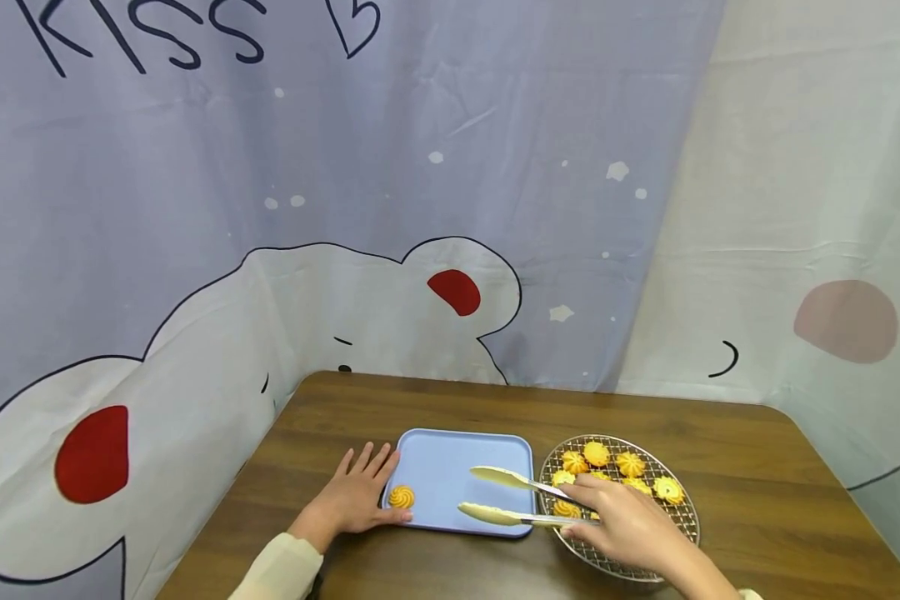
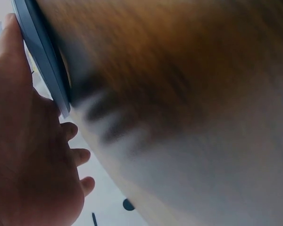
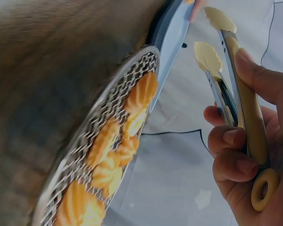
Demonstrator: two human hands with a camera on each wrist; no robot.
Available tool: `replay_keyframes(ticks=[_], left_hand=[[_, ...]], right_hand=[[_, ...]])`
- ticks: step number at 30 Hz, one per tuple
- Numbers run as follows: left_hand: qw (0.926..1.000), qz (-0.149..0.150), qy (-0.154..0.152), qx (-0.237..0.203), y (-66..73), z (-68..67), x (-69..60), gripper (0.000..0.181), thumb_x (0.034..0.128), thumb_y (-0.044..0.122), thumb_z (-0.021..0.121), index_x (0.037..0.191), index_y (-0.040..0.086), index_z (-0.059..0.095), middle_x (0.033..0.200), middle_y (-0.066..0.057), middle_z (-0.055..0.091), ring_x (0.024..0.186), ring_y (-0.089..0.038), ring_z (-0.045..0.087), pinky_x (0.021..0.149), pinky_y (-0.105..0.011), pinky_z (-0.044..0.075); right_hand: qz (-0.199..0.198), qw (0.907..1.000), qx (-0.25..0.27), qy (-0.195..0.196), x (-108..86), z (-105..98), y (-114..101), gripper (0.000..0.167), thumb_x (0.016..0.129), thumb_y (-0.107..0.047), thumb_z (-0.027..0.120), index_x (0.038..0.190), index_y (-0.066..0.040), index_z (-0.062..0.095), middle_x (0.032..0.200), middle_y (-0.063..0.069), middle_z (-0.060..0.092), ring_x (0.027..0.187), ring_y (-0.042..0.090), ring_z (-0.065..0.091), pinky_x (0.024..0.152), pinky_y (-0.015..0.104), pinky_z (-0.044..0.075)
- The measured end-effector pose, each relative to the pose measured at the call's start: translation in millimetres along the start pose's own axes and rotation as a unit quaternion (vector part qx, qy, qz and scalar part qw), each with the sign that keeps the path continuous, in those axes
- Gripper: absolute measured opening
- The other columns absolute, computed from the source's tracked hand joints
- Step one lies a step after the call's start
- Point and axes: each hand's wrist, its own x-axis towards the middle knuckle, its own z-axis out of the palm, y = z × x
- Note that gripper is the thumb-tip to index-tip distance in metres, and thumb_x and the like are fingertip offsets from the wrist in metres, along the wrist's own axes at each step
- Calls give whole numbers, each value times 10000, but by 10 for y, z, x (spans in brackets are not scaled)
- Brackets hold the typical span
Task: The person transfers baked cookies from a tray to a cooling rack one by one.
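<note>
My right hand (image 1: 630,521) grips a pair of tongs (image 3: 249,94) with pale yellow scalloped tips and handle. The tong tips are spread apart, hold nothing and hang over the right part of a light blue rectangular tray (image 1: 450,471). One swirled cookie (image 1: 401,497) lies in the tray's near left corner. Against the tray's left side rests my left hand (image 1: 356,496), fingers spread and straight, its thumb at the near left corner. Below the right hand, a round wire rack (image 1: 690,533) bears several golden piped cookies (image 3: 142,92), some hidden by the hand and tongs.
Tray and rack stand side by side on a brown wooden table (image 1: 757,467). Behind it and along the sides hangs a printed cloth (image 1: 570,250) with white bear shapes, reaching the table's back edge. A dark cord (image 1: 888,473) shows at the far right.
</note>
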Motion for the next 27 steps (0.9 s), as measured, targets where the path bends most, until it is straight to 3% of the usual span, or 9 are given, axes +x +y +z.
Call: replay_keyframes(ticks=[11,15,21,27], left_hand=[[9997,16,-65,232,-25,-30,71,1126,817,881,435,1624,121,237,1673,-105,242,1542,-386,164,1212,-611,116],[9998,21,-84,180,-21,-29,58,1128,815,878,445,1625,122,233,1673,-108,240,1542,-388,162,1211,-614,113],[9999,20,-125,87,12,-31,9,1115,824,854,478,1618,106,249,1670,-111,246,1539,-396,167,1207,-622,116],[9999,1,-123,109,15,-25,3,1119,821,861,467,1618,107,250,1670,-112,248,1539,-392,170,1208,-617,120]], right_hand=[[-508,9974,371,-342,486,135,-114,510,858,-392,792,1273,-106,716,1038,-53,681,761,61,592,636,247,512],[-643,9956,464,-493,622,225,-127,497,864,-393,788,1271,-116,718,1081,-51,693,814,118,661,688,279,544],[-692,9934,557,-732,749,353,-107,454,877,-402,779,1264,-170,729,1093,-89,694,913,96,676,748,300,558],[-792,9928,458,-778,852,443,-107,455,866,-400,792,1259,-180,733,1055,-96,687,892,91,671,738,303,560]])
